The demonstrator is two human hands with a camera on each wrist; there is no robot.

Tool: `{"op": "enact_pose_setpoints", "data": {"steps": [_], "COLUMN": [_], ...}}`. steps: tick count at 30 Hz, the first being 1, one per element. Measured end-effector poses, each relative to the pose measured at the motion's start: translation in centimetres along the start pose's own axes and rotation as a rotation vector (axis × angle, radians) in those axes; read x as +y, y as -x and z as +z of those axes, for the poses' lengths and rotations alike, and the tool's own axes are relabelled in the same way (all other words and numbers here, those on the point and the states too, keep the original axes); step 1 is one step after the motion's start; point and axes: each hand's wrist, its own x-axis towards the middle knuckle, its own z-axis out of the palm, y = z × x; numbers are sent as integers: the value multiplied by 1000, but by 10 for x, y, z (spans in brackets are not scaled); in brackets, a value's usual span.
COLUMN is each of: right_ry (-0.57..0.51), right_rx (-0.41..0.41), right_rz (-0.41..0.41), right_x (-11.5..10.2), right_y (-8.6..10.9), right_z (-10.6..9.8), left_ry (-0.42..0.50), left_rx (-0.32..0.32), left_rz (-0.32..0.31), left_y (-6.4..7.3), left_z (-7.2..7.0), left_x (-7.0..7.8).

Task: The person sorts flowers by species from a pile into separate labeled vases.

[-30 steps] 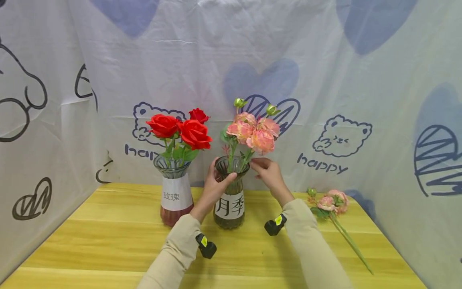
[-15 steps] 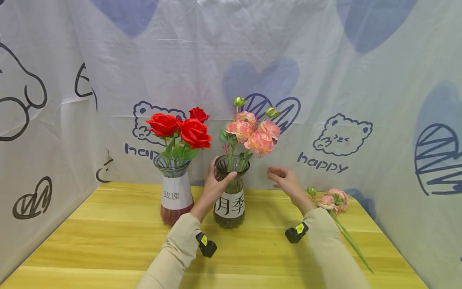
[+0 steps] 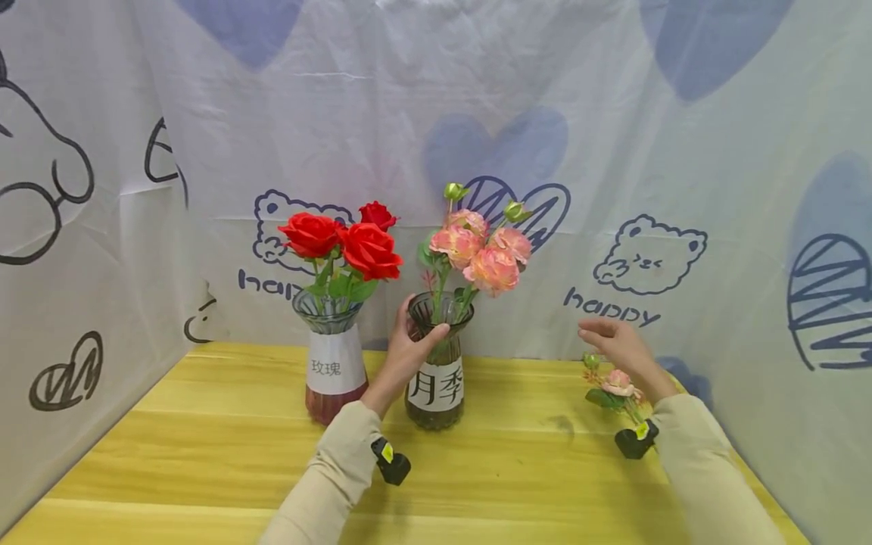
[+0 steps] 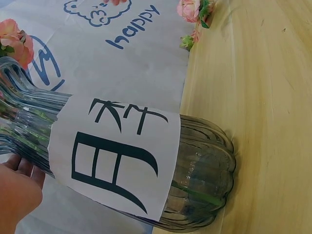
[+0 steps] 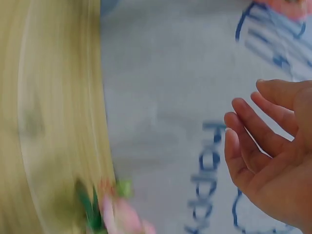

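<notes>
My left hand (image 3: 413,342) grips the neck of a ribbed glass vase (image 3: 436,378) with a white paper label; the vase (image 4: 146,165) fills the left wrist view, where only the heel of the hand (image 4: 17,195) shows. Pink flowers (image 3: 477,250) stand in it. My right hand (image 3: 616,341) hovers open and holds nothing, just above a loose pink flower stem (image 3: 616,386) lying on the table at the right. In the blurred right wrist view the fingers (image 5: 253,141) are straight, with the pink stem (image 5: 114,212) below.
A second labelled vase (image 3: 332,356) with red roses (image 3: 341,242) stands just left of the held one. The yellow wooden table (image 3: 204,454) is enclosed by white printed cloth walls (image 3: 613,151) at the back and both sides.
My right hand let go of the pink flowers in the vase and swung right, to above the loose stem. The left hand stayed on the vase neck.
</notes>
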Motion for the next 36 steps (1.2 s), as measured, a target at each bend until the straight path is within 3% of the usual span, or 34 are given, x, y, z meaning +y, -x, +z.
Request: {"op": "enact_pose_setpoints", "data": {"steps": [4,6,11,13,19,25,29,36], "right_ry": [54,56,20,1,-36,-1,-41,-75], "right_rx": [-1,-4,-19,-25,-63,-191,-245,-271], "right_rz": [23,51,141,173,232,256,293,340], "right_x": [22,34,71,83,106,129,146,158], "right_y": [2,6,19,24,33,45,53,60], "right_z": [-24,-33,-44,-47,-53,-50,-47,-41], "left_ry": [-4,-2,-6,-16,-33,-35,-36,-29], "left_rx": [-14,-27,-26,-20,-4,12,5,-2], "left_rz": [-15,-34,-24,-13,-10,-8,-25,-37], "left_y": [9,9,-5,-5,-3,-3,-3,-2], "left_z": [0,-1,0,1,0,0,1,0], "left_x": [21,24,-3,-6,-8,-7,-7,-4]}}
